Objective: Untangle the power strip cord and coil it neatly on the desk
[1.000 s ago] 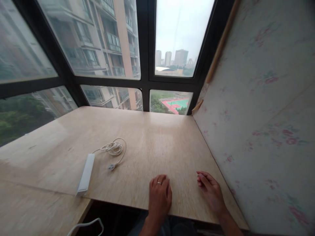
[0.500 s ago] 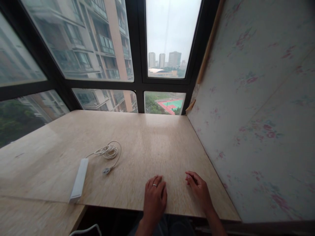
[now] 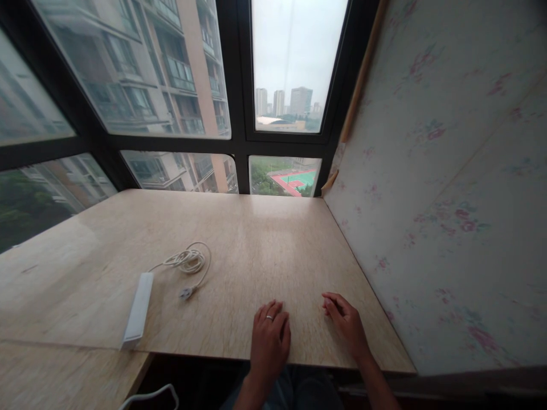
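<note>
The fingers of the left hand (image 3: 269, 341) were loosely bent and close together, the palm turned down over the counter (image 3: 277, 245), with a ring (image 3: 269, 317) on one finger. The fingers of the right hand (image 3: 346, 322) were curled in beside the thumb, and it could not be told whether they pinched anything. The two hands were apart, both at the near edge, with the person's dark trousers (image 3: 307, 390) below.

To the left of the left hand lay a pale plug (image 3: 187, 293), its prong end toward the left. It hung off a white cord (image 3: 188, 261), loosely coiled on the counter just beyond it. The cord ran left to the far end of a long white block (image 3: 139, 310), which lay lengthwise toward the near edge; any marking on its casing was too indistinct to read. The plug sat between the block and the left hand. Nearer still, below the counter's edge at the left, curved a white loop (image 3: 162, 392), partly cut off.

On the right, a flower-patterned wall (image 3: 461, 171) ran along the counter's side, bounding the space by the right hand. A brown strip (image 3: 359, 91) followed its far edge beside a dark window frame (image 3: 240, 147), which closed off the far end. Through the panes stood an apartment block (image 3: 179, 74), distant towers (image 3: 301, 101) and a red-and-green sports court (image 3: 297, 181).
</note>
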`<state>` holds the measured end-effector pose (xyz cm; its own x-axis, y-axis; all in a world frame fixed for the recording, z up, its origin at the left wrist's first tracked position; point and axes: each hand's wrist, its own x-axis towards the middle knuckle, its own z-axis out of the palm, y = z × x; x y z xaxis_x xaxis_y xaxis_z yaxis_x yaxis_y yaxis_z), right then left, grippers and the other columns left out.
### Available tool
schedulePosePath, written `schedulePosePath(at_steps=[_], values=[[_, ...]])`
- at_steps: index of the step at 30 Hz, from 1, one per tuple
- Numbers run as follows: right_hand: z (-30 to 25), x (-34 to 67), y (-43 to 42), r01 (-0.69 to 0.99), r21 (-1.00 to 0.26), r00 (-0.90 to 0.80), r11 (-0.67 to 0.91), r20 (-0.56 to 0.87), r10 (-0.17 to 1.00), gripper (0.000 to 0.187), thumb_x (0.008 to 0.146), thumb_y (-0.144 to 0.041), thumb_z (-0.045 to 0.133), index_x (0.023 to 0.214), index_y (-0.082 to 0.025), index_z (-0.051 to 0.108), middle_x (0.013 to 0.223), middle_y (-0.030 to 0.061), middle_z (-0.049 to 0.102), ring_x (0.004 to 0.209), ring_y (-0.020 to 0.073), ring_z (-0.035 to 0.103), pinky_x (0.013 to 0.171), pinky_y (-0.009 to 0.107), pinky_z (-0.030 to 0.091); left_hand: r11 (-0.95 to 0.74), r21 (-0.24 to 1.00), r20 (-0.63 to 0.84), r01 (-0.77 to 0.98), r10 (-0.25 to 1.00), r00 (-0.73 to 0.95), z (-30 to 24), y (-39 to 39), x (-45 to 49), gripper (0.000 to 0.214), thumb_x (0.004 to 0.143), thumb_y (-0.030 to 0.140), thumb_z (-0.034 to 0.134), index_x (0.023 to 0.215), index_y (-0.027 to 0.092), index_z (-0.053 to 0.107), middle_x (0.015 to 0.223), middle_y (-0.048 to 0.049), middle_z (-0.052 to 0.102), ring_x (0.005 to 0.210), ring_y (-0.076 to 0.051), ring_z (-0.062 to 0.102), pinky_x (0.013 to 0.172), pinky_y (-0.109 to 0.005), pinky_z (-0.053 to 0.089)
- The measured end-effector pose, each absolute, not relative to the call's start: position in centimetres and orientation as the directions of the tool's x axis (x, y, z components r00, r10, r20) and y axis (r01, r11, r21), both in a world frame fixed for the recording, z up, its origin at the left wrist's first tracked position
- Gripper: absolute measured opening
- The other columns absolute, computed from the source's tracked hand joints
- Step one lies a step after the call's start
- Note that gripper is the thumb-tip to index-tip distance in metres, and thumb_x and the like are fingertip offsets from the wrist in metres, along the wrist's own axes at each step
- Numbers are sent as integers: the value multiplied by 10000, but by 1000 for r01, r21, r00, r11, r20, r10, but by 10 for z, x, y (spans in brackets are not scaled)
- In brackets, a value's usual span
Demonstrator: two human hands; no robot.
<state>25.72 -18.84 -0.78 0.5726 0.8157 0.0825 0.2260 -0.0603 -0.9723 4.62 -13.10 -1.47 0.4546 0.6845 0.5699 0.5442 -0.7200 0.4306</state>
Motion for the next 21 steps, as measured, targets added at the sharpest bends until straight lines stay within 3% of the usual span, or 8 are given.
schedulePosePath(at_steps=[21], values=[[0, 252, -192, 273, -959, 595, -72, 110, 796, 471, 771, -580, 630, 944, -153, 728, 744, 83, 703, 645, 209, 653, 630, 325, 557, -719, 439, 578, 539, 685, 443, -17, -131, 46, 244, 850, 88, 509, 992, 206, 669, 1177, -103, 680, 1131, -267, 620, 968, -538, 500]])
